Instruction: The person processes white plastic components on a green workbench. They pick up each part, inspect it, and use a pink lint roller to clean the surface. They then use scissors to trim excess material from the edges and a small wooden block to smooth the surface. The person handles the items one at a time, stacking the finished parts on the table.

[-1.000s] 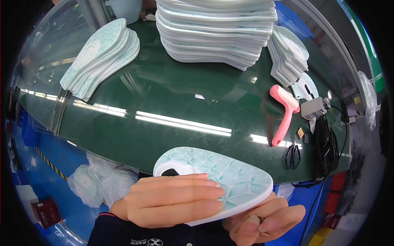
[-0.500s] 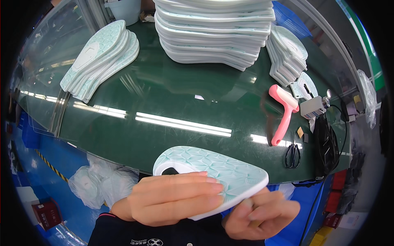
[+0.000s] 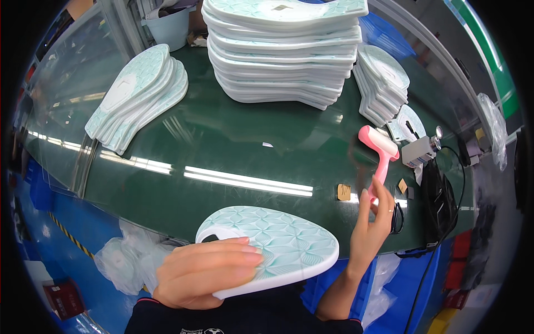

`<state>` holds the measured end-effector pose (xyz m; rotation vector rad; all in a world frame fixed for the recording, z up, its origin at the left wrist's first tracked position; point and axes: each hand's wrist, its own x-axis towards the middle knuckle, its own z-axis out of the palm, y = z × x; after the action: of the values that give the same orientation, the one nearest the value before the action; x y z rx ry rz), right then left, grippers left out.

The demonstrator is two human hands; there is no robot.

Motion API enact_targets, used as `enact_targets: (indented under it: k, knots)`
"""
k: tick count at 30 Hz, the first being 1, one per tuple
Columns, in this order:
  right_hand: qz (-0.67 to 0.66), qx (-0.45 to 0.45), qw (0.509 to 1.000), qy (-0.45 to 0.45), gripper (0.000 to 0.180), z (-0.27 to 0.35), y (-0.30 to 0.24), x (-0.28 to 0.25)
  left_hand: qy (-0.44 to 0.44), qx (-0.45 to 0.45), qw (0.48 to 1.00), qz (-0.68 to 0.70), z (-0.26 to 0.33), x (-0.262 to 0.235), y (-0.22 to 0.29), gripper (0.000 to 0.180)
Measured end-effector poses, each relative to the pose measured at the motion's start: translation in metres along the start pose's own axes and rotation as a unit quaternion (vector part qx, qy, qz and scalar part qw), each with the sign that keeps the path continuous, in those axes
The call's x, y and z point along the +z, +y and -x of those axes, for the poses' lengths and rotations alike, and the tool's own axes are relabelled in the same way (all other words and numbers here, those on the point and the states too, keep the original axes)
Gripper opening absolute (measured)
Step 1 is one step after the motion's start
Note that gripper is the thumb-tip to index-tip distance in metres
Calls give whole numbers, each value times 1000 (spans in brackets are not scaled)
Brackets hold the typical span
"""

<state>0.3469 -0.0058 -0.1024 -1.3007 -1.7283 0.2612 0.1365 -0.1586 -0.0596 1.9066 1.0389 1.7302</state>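
My left hand [image 3: 208, 273] grips a rounded white panel [image 3: 295, 242] with a pale teal flower-like pattern, its fingers lying over the top face. An opening in the panel shows beside the knuckles, and the thumb is hidden underneath. The panel is tilted at the table's near edge. My right hand [image 3: 372, 222] is stretched out to the right, thumb and fingers around the lower end of a pink-handled roller [image 3: 384, 158] lying on the table. A small tan block [image 3: 344, 192] lies left of those fingertips. Scissors [image 3: 397, 218] are partly hidden behind the same hand.
A tall stack of similar panels [image 3: 283, 61] stands at the back of the green table [image 3: 239, 150]. Smaller stacks are at the left [image 3: 139, 92] and right [image 3: 384, 83]. A metal-topped bottle [image 3: 420, 151], a black bag [image 3: 438, 206] and a second small block [image 3: 402, 185] sit at right.
My right hand has left the panel's edge and reached right to the roller handle. The tan block now shows on the table. My left hand still holds the panel, shifted slightly left.
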Motion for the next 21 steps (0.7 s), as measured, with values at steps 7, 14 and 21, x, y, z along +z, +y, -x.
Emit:
enact_targets:
  k: [7,14,21]
  knots:
    - [-303,101,892,-321,22,38,-48,-19,100,-3,993,-67,10,2,-3,35]
    - [-430,8,801,-416,31,49,-36,-2,314,-92,945,12,4,22,-6,13]
    - [-337,-93,927,-138,20,37,-33,-2,267,-129,945,136,10,19,-14,29]
